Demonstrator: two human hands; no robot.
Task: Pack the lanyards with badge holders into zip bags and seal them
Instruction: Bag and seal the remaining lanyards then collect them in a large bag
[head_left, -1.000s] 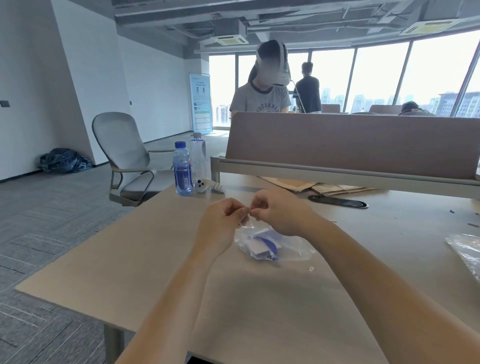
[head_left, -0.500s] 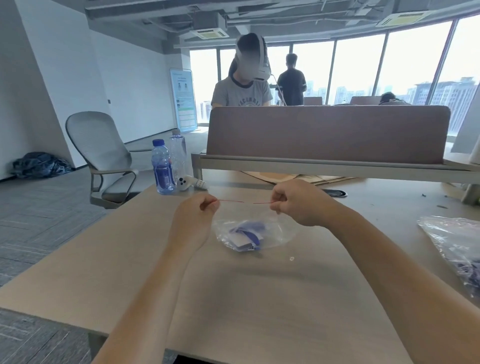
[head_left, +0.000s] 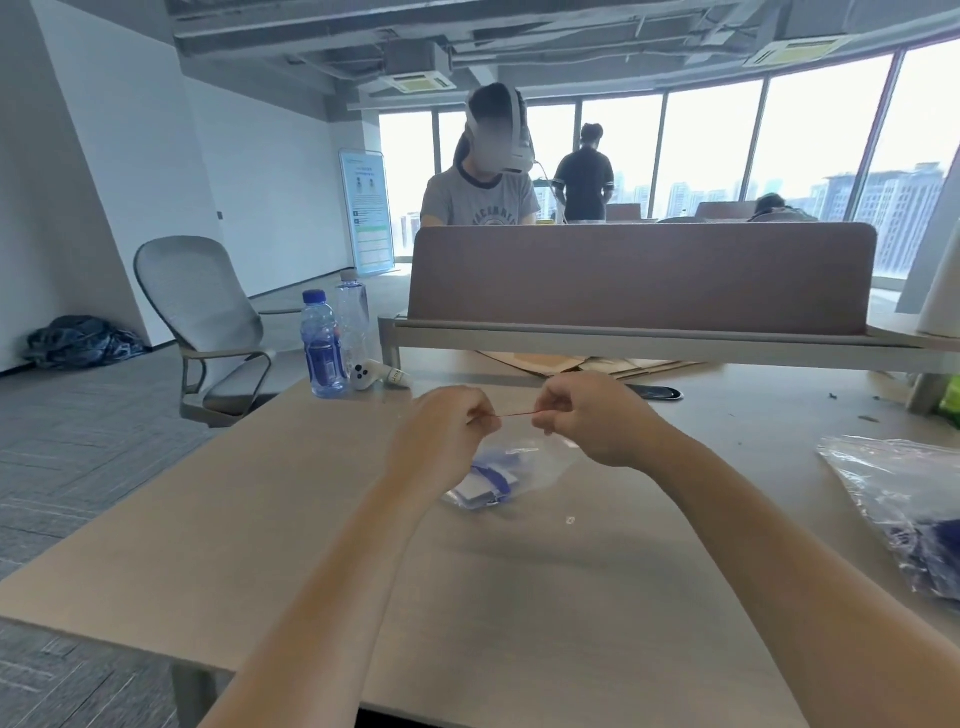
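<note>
A clear zip bag (head_left: 540, 457) hangs just above the wooden table (head_left: 311, 519), with a blue lanyard and white badge holder (head_left: 491, 478) inside it. Its red zip strip runs level between my two hands. My left hand (head_left: 447, 436) pinches the strip's left end. My right hand (head_left: 592, 415) pinches the right end, fingers curled. The bag's lower part rests on the table under my hands.
A large clear bag (head_left: 904, 514) holding more blue lanyards lies at the right edge. Two water bottles (head_left: 322, 345) and a white controller (head_left: 366, 374) stand at the far left. A brown desk divider (head_left: 639, 280) crosses the back, with a person beyond it.
My hands first spread apart along the zip strip, then drew somewhat closer together again. The bag stays between them and the camera view has shifted a little.
</note>
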